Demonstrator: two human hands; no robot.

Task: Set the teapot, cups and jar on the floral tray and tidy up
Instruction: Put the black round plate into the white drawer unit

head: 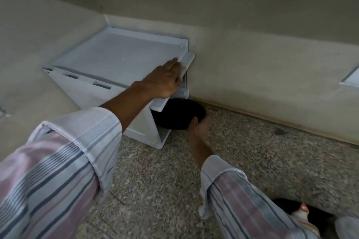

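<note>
A low white plastic cabinet stands in the corner of the room against the beige walls. My left hand rests on its top right corner, fingers curled over the edge by the white handle. My right hand is lower, gripping the rim of a round black tray-like disc that sits half inside the cabinet's lower opening. No teapot, cups or jar are in view. Both sleeves are striped pink and grey.
Speckled stone floor spreads to the right and front. A baseboard runs along the right wall. A foot in an orange and white sandal shows at the bottom right. A pale panel sits on the wall at far right.
</note>
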